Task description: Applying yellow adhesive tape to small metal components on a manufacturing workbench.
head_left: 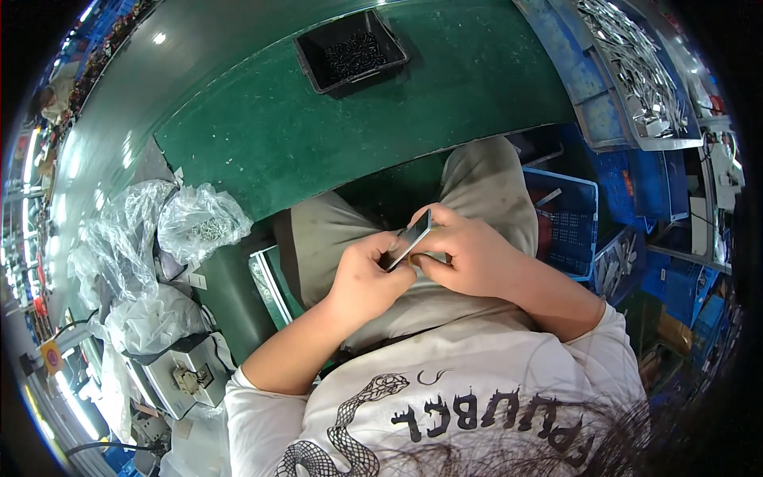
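Observation:
Above my lap I hold a thin, flat smartphone [413, 236], tilted, with a pale shiny face and a dark edge. My left hand [369, 272] has its fingers curled round the phone's lower left part. My right hand [469, 253] grips it from the other side, its fingers bent along the edge. The fingertips behind the phone are partly hidden, and what its face shows cannot be made out.
Ahead is a green worktable [262, 119] with a black bin [306, 63] of small dark parts. Clear plastic bags [205, 219] and a grey metal device [187, 378] lie left. To the right are a tray of metal strips [636, 71] and a blue crate [568, 226].

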Motion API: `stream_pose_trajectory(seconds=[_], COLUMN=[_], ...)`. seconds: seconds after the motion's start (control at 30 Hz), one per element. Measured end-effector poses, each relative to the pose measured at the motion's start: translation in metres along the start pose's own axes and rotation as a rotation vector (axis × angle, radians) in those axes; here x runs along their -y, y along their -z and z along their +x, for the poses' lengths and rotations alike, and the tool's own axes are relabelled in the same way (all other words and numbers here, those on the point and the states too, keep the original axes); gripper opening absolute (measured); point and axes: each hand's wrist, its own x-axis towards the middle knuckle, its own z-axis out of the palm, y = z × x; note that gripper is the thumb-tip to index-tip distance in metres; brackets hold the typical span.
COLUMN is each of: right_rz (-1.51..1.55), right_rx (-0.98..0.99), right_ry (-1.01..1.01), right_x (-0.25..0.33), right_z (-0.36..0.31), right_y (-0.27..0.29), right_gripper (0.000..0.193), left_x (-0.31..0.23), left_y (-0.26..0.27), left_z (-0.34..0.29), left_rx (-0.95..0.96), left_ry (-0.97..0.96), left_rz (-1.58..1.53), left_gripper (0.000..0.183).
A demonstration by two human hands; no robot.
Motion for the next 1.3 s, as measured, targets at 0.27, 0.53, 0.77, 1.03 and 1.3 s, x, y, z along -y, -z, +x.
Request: stream_pose_trajectory(seconds=[0.27,0.53,0.77,1.03,1.3], right_rz=[-0.006,-0.061,-0.064,-0.06,-0.127], right_rx=[-0.009,-0.191,-0.217,-0.251,-0.254], right_ry=[0.045,0.161,0.114,0.068,0.085], right_x=[-0.009,-0.015,-0.017,-0.016,-0.008], right_z=[0.0,-0.002,-0.003,-0.008,-0.01], right_y=[-0.004,-0.006,0.003,0.021,0.032], right_gripper=[0.015,0.011,0.008,0.004,0.004], left_x=[0.0,0.008,0.0,-0.003,-0.003], left_y=[0.002,0.009,0.006,0.006,0.006], left_z=[0.003,0.005,0.009,0.006,0.001], left_rx=[0.036,0.072,0.102,0.149,0.213], left_ry=[0.002,-0.027,0.163,0.087,0.143], left_rz=[0.013,-0.13,-0.252,-0.128,-0.097], left_gripper=[0.005,0.004,0.043,0.03,0.016])
